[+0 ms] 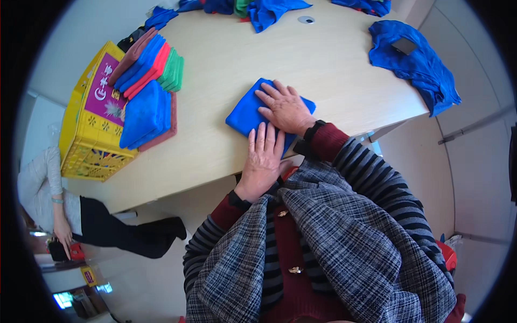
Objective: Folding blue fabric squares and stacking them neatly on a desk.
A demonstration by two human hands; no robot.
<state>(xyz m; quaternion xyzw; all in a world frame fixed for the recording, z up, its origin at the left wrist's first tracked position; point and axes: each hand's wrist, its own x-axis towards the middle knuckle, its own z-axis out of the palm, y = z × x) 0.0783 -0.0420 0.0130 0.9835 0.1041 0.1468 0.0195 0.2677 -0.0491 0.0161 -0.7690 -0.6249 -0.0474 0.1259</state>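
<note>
A folded blue cloth (244, 111) lies at the table's near edge, in front of my body. My left hand (261, 161) rests on its near side, fingers stretched out over the fabric. Across its right part lies my right hand (287, 109), flat and with the fingers spread. Both palms face down, and neither hand grips anything. The cloth's right corner shows beyond my right hand; its middle is partly covered by my fingers.
Stacks of folded brown, blue, red and green cloths (144, 116) stand at the table's left, beside a yellow crate (102, 142). A crumpled blue cloth with a dark flat object (404, 46) hangs over the right edge. More loose blue cloths (272, 12) lie at the back. A person (59, 204) is at the left.
</note>
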